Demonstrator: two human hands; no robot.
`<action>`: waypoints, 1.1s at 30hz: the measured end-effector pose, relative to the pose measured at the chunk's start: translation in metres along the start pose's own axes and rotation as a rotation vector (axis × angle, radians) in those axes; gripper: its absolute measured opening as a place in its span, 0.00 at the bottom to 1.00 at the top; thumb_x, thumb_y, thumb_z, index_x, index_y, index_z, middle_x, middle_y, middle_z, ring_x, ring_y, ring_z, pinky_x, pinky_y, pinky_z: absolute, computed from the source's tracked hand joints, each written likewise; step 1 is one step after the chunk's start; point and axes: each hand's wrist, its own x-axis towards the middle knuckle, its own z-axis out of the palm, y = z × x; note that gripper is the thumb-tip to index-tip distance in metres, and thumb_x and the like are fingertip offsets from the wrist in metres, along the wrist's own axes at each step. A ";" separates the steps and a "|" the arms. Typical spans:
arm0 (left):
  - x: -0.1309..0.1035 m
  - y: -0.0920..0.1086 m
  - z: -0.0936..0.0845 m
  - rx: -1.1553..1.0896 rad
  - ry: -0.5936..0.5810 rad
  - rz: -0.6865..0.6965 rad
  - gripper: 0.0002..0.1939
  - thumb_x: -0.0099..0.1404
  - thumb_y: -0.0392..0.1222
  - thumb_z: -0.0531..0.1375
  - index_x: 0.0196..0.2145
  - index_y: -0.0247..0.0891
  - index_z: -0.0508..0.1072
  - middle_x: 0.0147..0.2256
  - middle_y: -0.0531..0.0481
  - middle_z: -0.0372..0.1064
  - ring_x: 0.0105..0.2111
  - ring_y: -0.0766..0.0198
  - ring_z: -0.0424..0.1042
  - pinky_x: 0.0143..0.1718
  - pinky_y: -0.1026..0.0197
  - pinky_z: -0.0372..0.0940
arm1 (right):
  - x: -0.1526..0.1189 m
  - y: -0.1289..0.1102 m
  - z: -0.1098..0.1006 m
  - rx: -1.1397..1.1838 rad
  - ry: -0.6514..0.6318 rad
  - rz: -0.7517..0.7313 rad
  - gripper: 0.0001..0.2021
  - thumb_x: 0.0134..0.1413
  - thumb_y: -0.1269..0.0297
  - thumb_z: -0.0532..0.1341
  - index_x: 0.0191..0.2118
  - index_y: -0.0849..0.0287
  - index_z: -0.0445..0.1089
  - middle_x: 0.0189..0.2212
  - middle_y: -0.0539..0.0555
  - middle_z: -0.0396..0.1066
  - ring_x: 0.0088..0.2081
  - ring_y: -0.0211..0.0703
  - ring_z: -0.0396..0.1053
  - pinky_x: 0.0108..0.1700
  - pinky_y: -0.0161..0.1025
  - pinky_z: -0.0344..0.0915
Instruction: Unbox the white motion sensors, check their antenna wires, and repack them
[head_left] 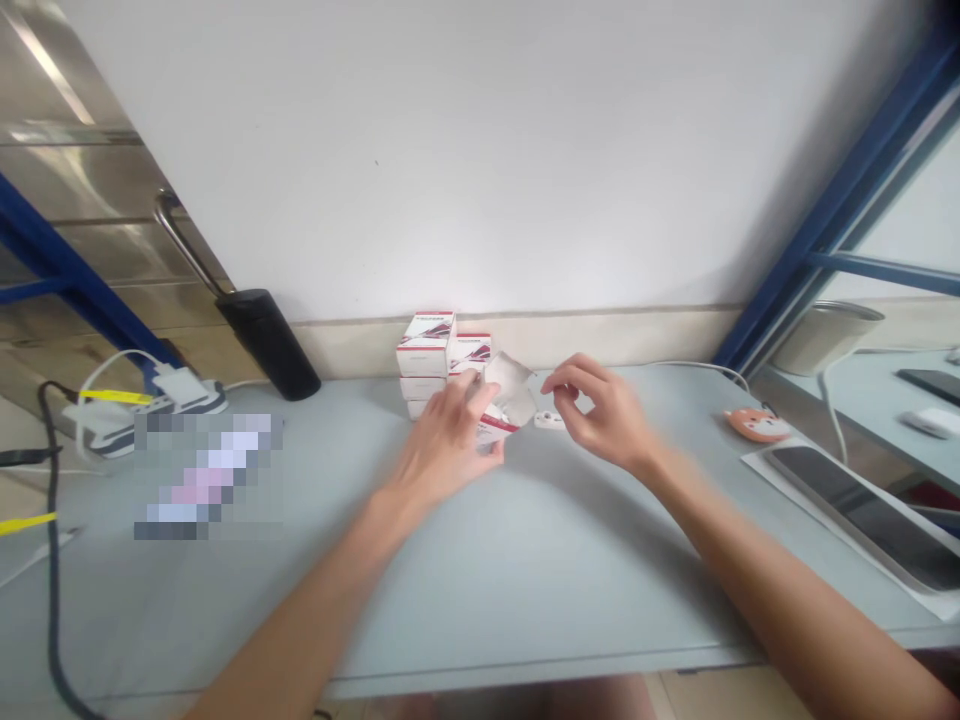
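Note:
My left hand (450,425) is closed round a small white and red cardboard box (495,430), tilted, with its end flap raised and its grey inside showing. Just to the right hovers my right hand (600,410), fingers loosely curled, with no object visible in them. A small white item (550,420) lies on the table between the hands, partly behind the right one; its kind is unclear. Behind my left hand stand stacked white and red boxes (425,345), with another box (471,352) beside them, partly hidden.
On the left are a black cylinder (270,345), a power strip (161,410) with plugs and cables, and a pixelated object (214,475). A phone (862,515) on white paper and an orange animal-faced item (757,424) lie right. A white wall (487,160) rises behind.

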 end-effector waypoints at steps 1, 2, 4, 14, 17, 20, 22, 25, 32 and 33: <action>-0.001 0.000 0.000 0.000 -0.016 0.010 0.38 0.60 0.37 0.69 0.63 0.47 0.56 0.64 0.35 0.59 0.59 0.43 0.72 0.53 0.44 0.74 | 0.000 -0.010 0.000 0.063 0.005 -0.101 0.13 0.62 0.75 0.56 0.41 0.54 0.77 0.39 0.54 0.74 0.35 0.43 0.71 0.40 0.41 0.67; -0.001 0.001 0.000 0.002 -0.031 0.021 0.38 0.61 0.37 0.69 0.63 0.46 0.56 0.64 0.35 0.59 0.58 0.43 0.72 0.53 0.44 0.74 | -0.001 -0.018 0.001 0.090 -0.025 -0.176 0.14 0.60 0.76 0.57 0.42 0.54 0.77 0.39 0.54 0.74 0.37 0.44 0.71 0.41 0.42 0.68; -0.001 0.001 0.001 0.013 -0.061 0.047 0.37 0.61 0.37 0.69 0.62 0.45 0.57 0.64 0.34 0.60 0.56 0.43 0.73 0.52 0.44 0.74 | -0.004 -0.025 0.007 0.079 -0.124 -0.272 0.16 0.56 0.78 0.58 0.44 0.54 0.78 0.40 0.56 0.72 0.41 0.48 0.69 0.44 0.45 0.68; -0.002 -0.005 -0.001 0.020 -0.120 0.106 0.37 0.63 0.35 0.66 0.64 0.45 0.54 0.63 0.36 0.62 0.54 0.46 0.74 0.52 0.46 0.71 | -0.007 -0.017 0.012 -0.037 -0.332 -0.254 0.09 0.63 0.70 0.63 0.47 0.54 0.74 0.49 0.58 0.74 0.49 0.53 0.69 0.50 0.49 0.69; -0.001 -0.008 -0.002 0.010 -0.102 0.080 0.39 0.63 0.36 0.67 0.65 0.46 0.51 0.63 0.36 0.62 0.56 0.44 0.73 0.53 0.46 0.71 | -0.001 -0.014 0.003 0.011 -0.284 -0.232 0.04 0.68 0.67 0.60 0.44 0.54 0.73 0.42 0.55 0.77 0.44 0.48 0.73 0.47 0.45 0.68; -0.001 -0.010 -0.001 -0.014 -0.089 0.060 0.41 0.63 0.36 0.68 0.66 0.47 0.50 0.64 0.36 0.62 0.58 0.43 0.72 0.54 0.45 0.70 | 0.005 0.003 -0.009 -0.062 -0.153 -0.039 0.03 0.67 0.64 0.62 0.43 0.53 0.74 0.41 0.55 0.78 0.43 0.48 0.74 0.45 0.43 0.67; -0.001 -0.011 -0.001 -0.038 -0.112 0.038 0.40 0.64 0.37 0.67 0.66 0.47 0.50 0.63 0.37 0.63 0.58 0.44 0.72 0.55 0.45 0.70 | 0.006 0.022 -0.015 -0.253 -0.136 0.184 0.03 0.65 0.62 0.64 0.42 0.52 0.75 0.40 0.55 0.77 0.41 0.50 0.74 0.42 0.43 0.65; -0.001 -0.010 -0.002 -0.070 -0.159 -0.013 0.40 0.64 0.37 0.68 0.67 0.46 0.52 0.62 0.39 0.66 0.58 0.45 0.73 0.56 0.45 0.70 | 0.002 0.053 -0.014 -0.462 -0.360 0.453 0.05 0.63 0.61 0.65 0.42 0.52 0.78 0.40 0.57 0.78 0.40 0.52 0.74 0.42 0.44 0.64; -0.001 -0.004 -0.009 -0.153 -0.238 -0.132 0.46 0.64 0.41 0.68 0.72 0.48 0.50 0.65 0.41 0.67 0.62 0.45 0.70 0.58 0.46 0.71 | 0.000 0.055 -0.013 -0.323 -0.385 0.337 0.06 0.64 0.61 0.63 0.40 0.52 0.79 0.47 0.56 0.78 0.50 0.53 0.73 0.44 0.43 0.66; -0.001 -0.003 -0.009 -0.156 -0.237 -0.128 0.46 0.64 0.40 0.68 0.72 0.48 0.50 0.65 0.42 0.67 0.62 0.45 0.70 0.58 0.46 0.70 | 0.002 0.044 -0.016 -0.284 -0.305 0.299 0.08 0.66 0.60 0.61 0.40 0.52 0.78 0.47 0.56 0.78 0.48 0.51 0.73 0.43 0.42 0.66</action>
